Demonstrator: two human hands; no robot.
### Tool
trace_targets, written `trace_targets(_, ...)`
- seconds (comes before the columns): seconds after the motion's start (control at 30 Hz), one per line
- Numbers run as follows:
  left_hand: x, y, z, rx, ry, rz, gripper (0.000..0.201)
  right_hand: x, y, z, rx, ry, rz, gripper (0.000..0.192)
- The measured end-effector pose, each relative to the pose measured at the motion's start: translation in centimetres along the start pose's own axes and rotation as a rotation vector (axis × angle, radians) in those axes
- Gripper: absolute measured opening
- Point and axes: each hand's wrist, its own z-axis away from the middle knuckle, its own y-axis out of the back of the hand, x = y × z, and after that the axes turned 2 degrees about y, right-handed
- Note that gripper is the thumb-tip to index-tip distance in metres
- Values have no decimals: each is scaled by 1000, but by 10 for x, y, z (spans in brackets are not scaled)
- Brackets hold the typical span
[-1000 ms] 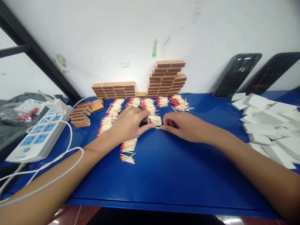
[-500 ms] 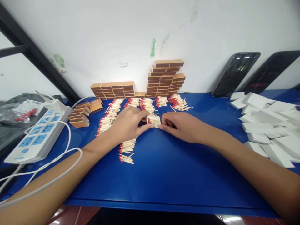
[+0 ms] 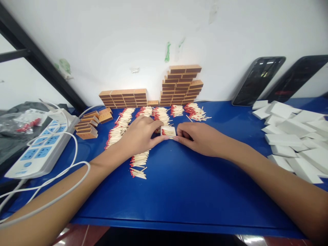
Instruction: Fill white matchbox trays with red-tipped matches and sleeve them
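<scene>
A small white matchbox tray (image 3: 173,136) with red-headed matches (image 3: 167,131) lying in it is between my two hands, low over the blue table. My left hand (image 3: 142,134) grips the tray's left end between thumb and fingers. At the right end, my right hand (image 3: 197,136) has its fingers curled and its thumb tip against the tray. Rows of loose matches (image 3: 139,159) lie beneath and around my left hand. Another pile of matches (image 3: 197,112) lies behind my right hand.
Stacked brown matchboxes (image 3: 123,98) and a taller stack (image 3: 180,85) stand against the wall. Loose matchboxes (image 3: 87,126) and a power strip (image 3: 41,148) with white cables are on the left. White trays (image 3: 289,126) are heaped at right, before two leaning phones (image 3: 258,82).
</scene>
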Motion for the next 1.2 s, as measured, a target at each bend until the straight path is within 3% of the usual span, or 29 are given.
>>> trace_targets(1.2, -1, -1, 0, 16, -12, 17, 48, -2, 0, 1, -2, -3, 5, 28)
